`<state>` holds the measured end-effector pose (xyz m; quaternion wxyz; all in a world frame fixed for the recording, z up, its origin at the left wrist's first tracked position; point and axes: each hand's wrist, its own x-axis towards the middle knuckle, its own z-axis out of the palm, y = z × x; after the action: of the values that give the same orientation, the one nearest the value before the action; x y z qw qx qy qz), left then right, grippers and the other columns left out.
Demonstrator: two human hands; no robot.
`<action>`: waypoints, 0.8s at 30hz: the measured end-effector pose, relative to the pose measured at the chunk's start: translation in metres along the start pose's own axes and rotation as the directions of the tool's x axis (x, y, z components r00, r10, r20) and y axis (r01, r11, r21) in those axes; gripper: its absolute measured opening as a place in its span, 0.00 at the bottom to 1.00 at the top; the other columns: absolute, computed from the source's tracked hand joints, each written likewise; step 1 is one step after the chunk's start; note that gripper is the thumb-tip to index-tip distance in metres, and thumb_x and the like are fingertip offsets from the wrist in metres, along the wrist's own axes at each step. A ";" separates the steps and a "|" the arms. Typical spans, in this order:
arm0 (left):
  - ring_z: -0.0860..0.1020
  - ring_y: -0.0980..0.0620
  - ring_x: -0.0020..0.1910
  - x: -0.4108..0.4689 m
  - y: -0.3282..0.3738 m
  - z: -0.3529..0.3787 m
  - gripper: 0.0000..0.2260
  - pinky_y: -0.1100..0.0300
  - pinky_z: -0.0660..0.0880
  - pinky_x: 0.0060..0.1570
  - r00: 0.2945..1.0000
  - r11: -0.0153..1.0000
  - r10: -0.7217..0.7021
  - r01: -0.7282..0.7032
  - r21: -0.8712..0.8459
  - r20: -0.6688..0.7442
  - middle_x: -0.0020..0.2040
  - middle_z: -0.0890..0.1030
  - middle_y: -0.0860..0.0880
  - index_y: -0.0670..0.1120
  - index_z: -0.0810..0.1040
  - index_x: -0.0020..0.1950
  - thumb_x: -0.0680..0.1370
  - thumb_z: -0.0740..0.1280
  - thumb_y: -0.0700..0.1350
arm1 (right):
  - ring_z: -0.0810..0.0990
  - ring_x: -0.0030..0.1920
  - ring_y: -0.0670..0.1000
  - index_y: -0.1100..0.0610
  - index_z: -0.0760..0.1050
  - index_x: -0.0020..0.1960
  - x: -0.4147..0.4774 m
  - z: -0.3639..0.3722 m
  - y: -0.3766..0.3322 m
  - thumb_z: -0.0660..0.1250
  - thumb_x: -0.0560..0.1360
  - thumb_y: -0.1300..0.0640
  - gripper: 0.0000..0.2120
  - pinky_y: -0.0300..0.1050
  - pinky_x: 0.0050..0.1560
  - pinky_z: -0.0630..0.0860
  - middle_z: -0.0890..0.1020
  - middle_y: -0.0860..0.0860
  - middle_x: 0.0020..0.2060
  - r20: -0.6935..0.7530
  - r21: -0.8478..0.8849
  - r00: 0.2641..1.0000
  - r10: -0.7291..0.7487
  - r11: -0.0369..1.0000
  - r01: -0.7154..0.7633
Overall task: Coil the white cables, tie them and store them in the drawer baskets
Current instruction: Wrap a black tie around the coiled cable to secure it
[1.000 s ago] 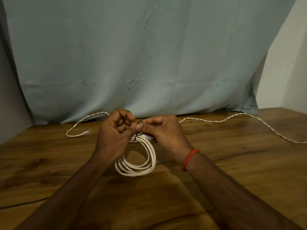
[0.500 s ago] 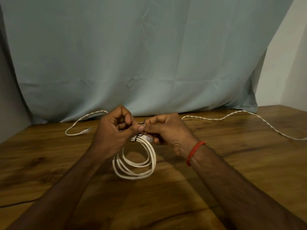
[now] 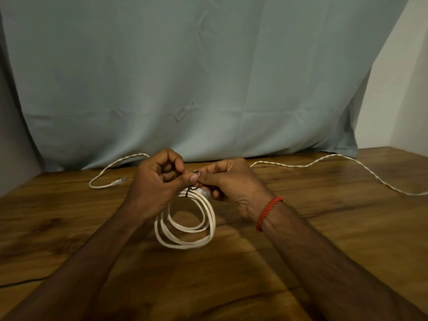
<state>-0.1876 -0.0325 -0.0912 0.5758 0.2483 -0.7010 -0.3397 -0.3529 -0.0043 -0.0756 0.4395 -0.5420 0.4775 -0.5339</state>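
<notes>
1. At mid-frame, just above the centre, our two hands meet over the top of the coiled white cable (image 3: 185, 228).
2. Our left hand (image 3: 157, 188) has its fingers curled into the palm, and its thumb and forefinger pinch the dark tie (image 3: 188, 193) from the left. Our right hand (image 3: 231, 184) pinches the same tie from the right, with its lower fingers tucked beside the bound strands.
3. We judge the step in hand to be the tying. This cable is already wound into several loops, and the tie is wrapped round them at the top.
4. The next move calls for drawing the tie's ends snug without letting the loops spring apart. After that comes the carry to the drawer baskets, which are nowhere in view.
5. The coil is an oval whose long axis runs from the bound end under our fingertips down toward the lower centre of the frame. Its bottom loop seems to rest on the wooden table (image 3: 347, 239), though we cannot be sure.
6. Across the upper part of the table lies a twisted white cable (image 3: 324, 161), not yet coiled. It runs from a connector (image 3: 119, 181) at the left, behind our hands, to the right edge of the frame. Whether it is one length is hidden.
</notes>
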 end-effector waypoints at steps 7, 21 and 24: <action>0.84 0.46 0.37 -0.002 0.001 0.003 0.16 0.54 0.82 0.42 0.995 0.995 -0.087 0.084 -0.055 -0.053 0.38 0.83 0.36 0.42 0.74 0.42 0.63 0.79 0.40 | 0.74 0.24 0.42 0.64 0.83 0.49 0.001 -0.005 -0.005 0.73 0.75 0.65 0.04 0.33 0.26 0.68 0.81 0.52 0.30 0.055 -0.095 0.998 -0.028 0.995 0.033; 0.78 0.51 0.31 0.000 0.002 0.006 0.14 0.60 0.77 0.34 0.985 0.989 -0.048 0.070 0.129 -0.167 0.30 0.80 0.44 0.43 0.75 0.39 0.66 0.80 0.33 | 0.73 0.25 0.42 0.67 0.85 0.46 -0.004 -0.004 -0.006 0.77 0.71 0.57 0.12 0.33 0.28 0.70 0.82 0.53 0.29 0.048 -0.114 0.993 -0.105 0.987 0.110; 0.83 0.47 0.33 -0.003 0.007 0.007 0.15 0.55 0.81 0.37 0.989 0.988 -0.026 0.048 0.147 -0.144 0.33 0.83 0.43 0.44 0.75 0.40 0.65 0.81 0.33 | 0.73 0.28 0.47 0.68 0.83 0.47 -0.001 -0.007 -0.009 0.76 0.71 0.61 0.10 0.37 0.31 0.70 0.83 0.60 0.36 0.068 -0.018 0.997 -0.021 1.000 0.022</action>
<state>-0.1931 -0.0240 -0.0883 0.5973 0.3274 -0.6772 -0.2783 -0.3595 -0.0019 -0.0666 0.4448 -0.5690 0.4612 -0.5154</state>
